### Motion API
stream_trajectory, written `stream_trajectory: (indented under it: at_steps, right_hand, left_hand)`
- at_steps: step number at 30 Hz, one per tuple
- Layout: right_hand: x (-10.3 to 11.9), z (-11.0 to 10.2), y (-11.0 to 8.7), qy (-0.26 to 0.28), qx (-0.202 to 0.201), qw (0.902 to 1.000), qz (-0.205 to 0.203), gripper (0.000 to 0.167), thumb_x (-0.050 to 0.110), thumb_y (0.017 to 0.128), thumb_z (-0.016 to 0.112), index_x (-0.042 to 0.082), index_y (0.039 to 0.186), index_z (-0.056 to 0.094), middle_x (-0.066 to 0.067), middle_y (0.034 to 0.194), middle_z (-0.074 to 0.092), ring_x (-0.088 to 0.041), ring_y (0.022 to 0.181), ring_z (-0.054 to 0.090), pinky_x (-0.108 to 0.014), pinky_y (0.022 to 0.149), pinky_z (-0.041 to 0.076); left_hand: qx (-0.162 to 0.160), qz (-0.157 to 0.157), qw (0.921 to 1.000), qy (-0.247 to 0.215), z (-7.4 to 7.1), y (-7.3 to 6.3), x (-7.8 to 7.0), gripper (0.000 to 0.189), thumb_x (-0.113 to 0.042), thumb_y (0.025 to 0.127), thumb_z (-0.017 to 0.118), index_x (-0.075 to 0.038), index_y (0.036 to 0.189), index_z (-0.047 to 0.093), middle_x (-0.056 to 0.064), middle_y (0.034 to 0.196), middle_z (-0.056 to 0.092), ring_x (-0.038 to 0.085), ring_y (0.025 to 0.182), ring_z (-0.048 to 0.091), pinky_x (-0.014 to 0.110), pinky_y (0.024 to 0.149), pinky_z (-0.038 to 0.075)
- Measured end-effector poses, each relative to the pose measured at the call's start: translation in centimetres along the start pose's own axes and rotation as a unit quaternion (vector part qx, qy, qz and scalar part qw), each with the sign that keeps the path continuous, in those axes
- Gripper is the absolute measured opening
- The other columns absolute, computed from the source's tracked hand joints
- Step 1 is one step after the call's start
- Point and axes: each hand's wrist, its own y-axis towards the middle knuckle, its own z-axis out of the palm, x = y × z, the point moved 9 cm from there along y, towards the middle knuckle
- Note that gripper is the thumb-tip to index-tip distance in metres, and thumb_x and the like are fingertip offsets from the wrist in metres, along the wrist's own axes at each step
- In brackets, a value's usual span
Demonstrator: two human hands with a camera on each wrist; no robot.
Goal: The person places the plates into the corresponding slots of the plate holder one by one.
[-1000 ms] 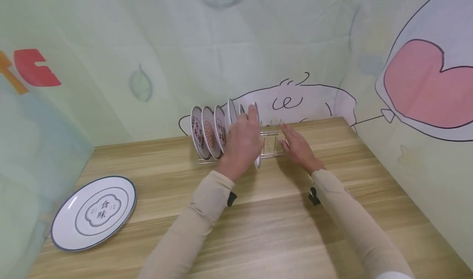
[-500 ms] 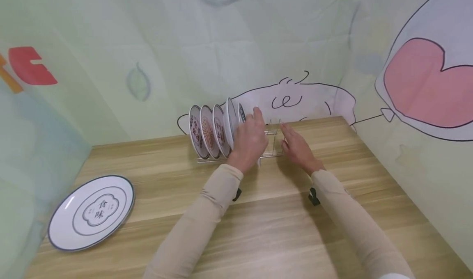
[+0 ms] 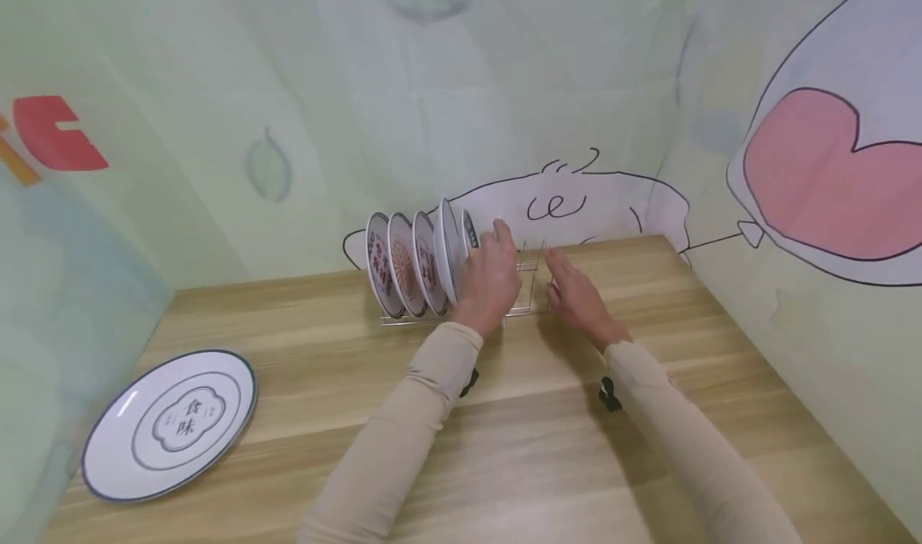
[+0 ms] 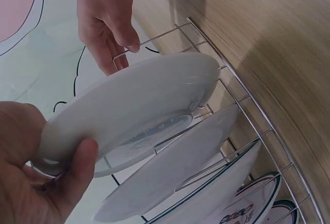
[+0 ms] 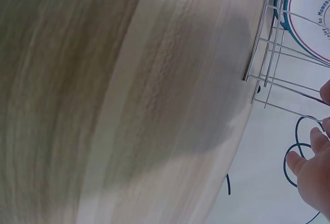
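My left hand (image 3: 491,280) grips a white plate (image 4: 134,95) by its edge, thumb on the near face, fingers behind. The plate stands on its edge, tilted, over the wire dish rack (image 4: 268,126); in the head view the hand covers most of it. At the rack's right end my right hand (image 3: 579,300) holds the end wire between thumb and fingers, as the left wrist view shows. Left of the held plate, several plates stand upright in the slots, among them a flower-patterned one (image 3: 382,264), an orange-patterned one (image 3: 406,266) and a deeper white one (image 3: 448,248).
A large white oval plate (image 3: 169,428) with a blue rim and dark characters lies flat at the table's left. The rack stands near the back edge of the wooden table (image 3: 547,432). A printed cloth backdrop (image 3: 346,112) rises close behind it.
My left hand has shifted a little to the right along the rack with the plate, uncovering the plates to its left. My right hand has stayed at the rack's end.
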Motion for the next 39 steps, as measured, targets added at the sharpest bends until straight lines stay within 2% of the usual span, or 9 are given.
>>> stream_trajectory:
  at_steps: [8, 14, 20, 25, 31, 39]
  right_hand:
    - [0.2, 0.0, -0.3, 0.004, -0.006, 1.0, -0.002, 0.057, 0.004, 0.095, 0.048, -0.006, 0.15, 0.035, -0.025, 0.159, 0.033, -0.042, 0.146, 0.035, -0.054, 0.121, 0.03]
    - [0.3, -0.3, -0.3, 0.0, -0.011, 0.9999, -0.006, 0.058, 0.002, 0.095, 0.049, -0.007, 0.15, 0.035, -0.025, 0.158, 0.034, -0.043, 0.145, 0.036, -0.054, 0.121, 0.03]
    - [0.3, -0.1, -0.3, 0.0, -0.002, 1.0, -0.002, 0.058, 0.003, 0.096, 0.049, -0.006, 0.151, 0.034, -0.024, 0.159, 0.032, -0.042, 0.147, 0.034, -0.052, 0.123, 0.028]
    - [0.3, -0.1, -0.4, 0.002, -0.003, 1.0, 0.0, 0.058, 0.004, 0.096, 0.048, -0.005, 0.151, 0.034, -0.023, 0.16, 0.032, -0.041, 0.147, 0.034, -0.054, 0.122, 0.029]
    - [0.3, -0.1, -0.5, 0.001, -0.004, 1.0, 0.0, 0.058, 0.003, 0.096, 0.048, -0.006, 0.151, 0.033, -0.025, 0.159, 0.033, -0.042, 0.147, 0.034, -0.055, 0.121, 0.03]
    - [0.5, -0.2, -0.5, 0.004, -0.002, 1.0, 0.001, 0.059, 0.004, 0.096, 0.049, -0.004, 0.152, 0.032, -0.024, 0.159, 0.032, -0.042, 0.146, 0.035, -0.054, 0.12, 0.031]
  left_hand:
    - [-0.004, -0.007, 1.0, -0.003, 0.8, 0.3, 0.2, 0.066, -0.001, 0.088, 0.063, 0.008, 0.147, 0.036, 0.018, 0.098, 0.066, 0.018, 0.055, 0.06, 0.02, 0.039, 0.046]
    - [-0.015, 0.0, 0.9995, 0.028, 1.2, 0.6, -0.1, 0.064, 0.0, 0.089, 0.061, 0.01, 0.147, 0.035, 0.017, 0.097, 0.066, 0.017, 0.057, 0.06, 0.02, 0.043, 0.048]
    - [0.003, -0.021, 0.999, 0.038, 1.6, 0.7, 0.4, 0.068, 0.001, 0.089, 0.061, 0.01, 0.149, 0.031, 0.019, 0.103, 0.066, 0.015, 0.055, 0.057, 0.017, 0.039, 0.043]
    - [0.013, -0.037, 0.9988, 0.028, 2.0, 0.7, 0.7, 0.069, 0.0, 0.091, 0.061, 0.011, 0.15, 0.029, 0.022, 0.112, 0.066, 0.018, 0.059, 0.063, 0.019, 0.043, 0.049]
    - [0.025, -0.043, 0.9981, 0.036, 2.4, 0.7, 0.7, 0.07, -0.004, 0.092, 0.062, 0.013, 0.15, 0.027, 0.024, 0.115, 0.066, 0.024, 0.073, 0.071, 0.024, 0.052, 0.058]
    - [0.036, -0.051, 0.997, 0.047, 2.6, 0.8, 0.9, 0.072, -0.004, 0.091, 0.064, 0.014, 0.149, 0.026, 0.023, 0.112, 0.067, 0.022, 0.071, 0.069, 0.023, 0.051, 0.056]
